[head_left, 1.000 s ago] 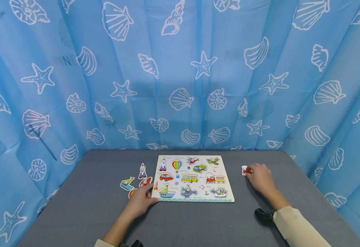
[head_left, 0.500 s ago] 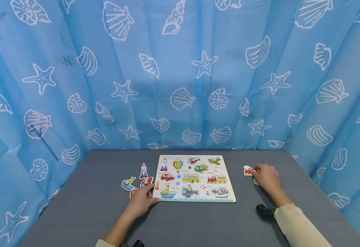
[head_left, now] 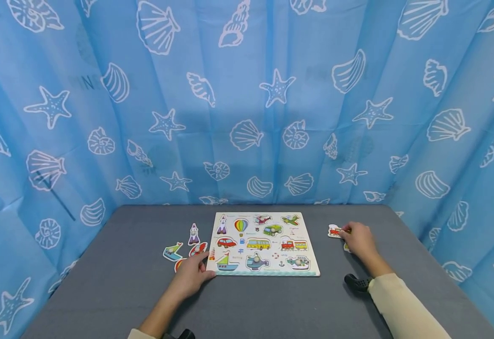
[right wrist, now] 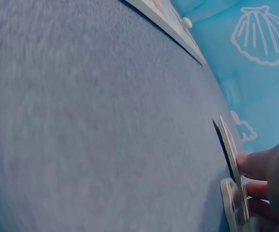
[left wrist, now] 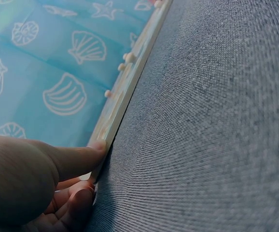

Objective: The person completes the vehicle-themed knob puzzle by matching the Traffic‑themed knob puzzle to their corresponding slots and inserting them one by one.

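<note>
My left hand (head_left: 191, 275) grips the near left corner of a white peg puzzle board (head_left: 268, 272), thumb (left wrist: 84, 159) on top and fingers at its edge. Painted vehicles cover the board; wooden knobs (left wrist: 130, 57) stand up from several places. At the right, my right hand (head_left: 360, 241) pinches a red train puzzle piece (head_left: 334, 231), which sits tilted just off the cloth in the right wrist view. The thumb (right wrist: 258, 164) presses one side of it; its rear part is hidden by the fingers. Partly under that hand lies another puzzle piece (right wrist: 228, 200), its picture mostly hidden.
Loose pieces lie left of the board: a rocket (head_left: 194, 234), a sailboat (head_left: 172, 252), a red one (head_left: 198, 249) and a round-edged one (head_left: 179, 265) partly behind the left hand. Grey cloth (head_left: 272, 306) covers the table. A blue shell-print curtain (head_left: 247, 179) hangs behind.
The right hand has shifted slightly with the train piece, showing more of the engine; the piece beneath the hand has come into view. The left hand keeps its hold on the board.
</note>
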Available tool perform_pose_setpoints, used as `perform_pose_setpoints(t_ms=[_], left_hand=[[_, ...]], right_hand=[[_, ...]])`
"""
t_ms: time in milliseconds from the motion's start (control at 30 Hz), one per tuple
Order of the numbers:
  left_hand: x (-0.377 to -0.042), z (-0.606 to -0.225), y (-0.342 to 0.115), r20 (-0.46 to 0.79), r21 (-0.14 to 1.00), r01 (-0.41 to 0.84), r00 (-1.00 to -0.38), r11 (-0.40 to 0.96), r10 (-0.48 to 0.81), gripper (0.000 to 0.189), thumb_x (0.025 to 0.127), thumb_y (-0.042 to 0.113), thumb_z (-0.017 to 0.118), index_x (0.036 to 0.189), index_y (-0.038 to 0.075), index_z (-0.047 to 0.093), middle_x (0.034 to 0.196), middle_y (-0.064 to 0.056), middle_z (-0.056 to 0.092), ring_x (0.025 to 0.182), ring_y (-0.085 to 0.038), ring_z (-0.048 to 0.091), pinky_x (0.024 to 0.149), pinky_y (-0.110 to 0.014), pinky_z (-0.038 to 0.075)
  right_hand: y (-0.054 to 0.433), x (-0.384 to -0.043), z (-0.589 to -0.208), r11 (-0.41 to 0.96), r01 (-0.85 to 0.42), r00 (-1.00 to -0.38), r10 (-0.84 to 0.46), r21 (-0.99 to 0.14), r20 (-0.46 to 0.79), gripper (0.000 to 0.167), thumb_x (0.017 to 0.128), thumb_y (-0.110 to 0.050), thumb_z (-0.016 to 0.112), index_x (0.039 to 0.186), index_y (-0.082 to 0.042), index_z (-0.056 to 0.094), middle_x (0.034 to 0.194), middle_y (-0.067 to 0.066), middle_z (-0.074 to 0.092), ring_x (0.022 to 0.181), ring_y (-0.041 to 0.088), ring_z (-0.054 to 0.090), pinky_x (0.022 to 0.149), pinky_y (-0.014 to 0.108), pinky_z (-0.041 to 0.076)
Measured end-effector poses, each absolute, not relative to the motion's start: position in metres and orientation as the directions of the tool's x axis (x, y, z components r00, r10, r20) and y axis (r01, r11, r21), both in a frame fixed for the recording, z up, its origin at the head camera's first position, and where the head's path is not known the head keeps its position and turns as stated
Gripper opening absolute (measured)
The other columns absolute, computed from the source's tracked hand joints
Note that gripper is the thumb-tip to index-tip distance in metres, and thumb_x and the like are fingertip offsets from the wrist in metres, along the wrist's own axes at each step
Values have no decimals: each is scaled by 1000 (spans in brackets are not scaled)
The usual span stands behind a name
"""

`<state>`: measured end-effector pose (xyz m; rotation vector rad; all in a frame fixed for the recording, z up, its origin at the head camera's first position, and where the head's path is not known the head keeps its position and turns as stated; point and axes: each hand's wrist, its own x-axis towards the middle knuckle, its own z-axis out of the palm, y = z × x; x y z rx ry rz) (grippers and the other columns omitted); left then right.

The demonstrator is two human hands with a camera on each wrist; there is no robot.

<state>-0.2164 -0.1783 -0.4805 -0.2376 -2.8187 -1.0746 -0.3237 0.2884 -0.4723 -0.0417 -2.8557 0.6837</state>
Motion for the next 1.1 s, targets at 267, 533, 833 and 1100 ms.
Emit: perform_pose_setpoints(t_ms=[267, 533, 833, 1100], left_hand=[[-217, -481, -179, 161, 657, 186, -981, 730, 105, 56, 75, 12, 82, 124, -6, 60, 64, 4, 45, 53, -10, 39, 51, -26, 32], [-217, -480, -180, 158, 655, 183, -982, 733, 104, 57, 75, 12, 83, 124, -6, 60, 63, 4, 45, 52, -11, 40, 51, -26, 32], [-216, -480, -180, 144, 655, 175, -984, 735, 105, 58, 76, 14, 83, 125, -7, 59, 64, 3, 46, 53, -11, 40, 51, -26, 32], [-218, -480, -180, 129, 661, 156, -987, 734, 94, 59, 76, 12, 82, 126, -7, 58, 64, 4, 46, 53, -10, 40, 51, -26, 32]], right_hand=[[269, -327, -470, 895, -79, -970, 32, -438, 240, 11, 88, -8, 66, 87, 3, 68, 82, 15, 63, 76, 32, 57, 71, 49, 43], [247, -325, -471, 879, -96, -967, 28, -466, 253, 11, 87, -9, 68, 86, 1, 68, 81, 13, 62, 77, 31, 56, 72, 48, 41], [227, -316, -467, 853, -113, -971, 14, -509, 240, 9, 89, -11, 68, 87, -2, 68, 82, 9, 64, 77, 28, 57, 72, 46, 42], [211, -307, -464, 832, -160, -968, -28, -532, 248, 8, 89, -12, 68, 88, -4, 68, 82, 7, 64, 76, 25, 57, 70, 44, 42]])
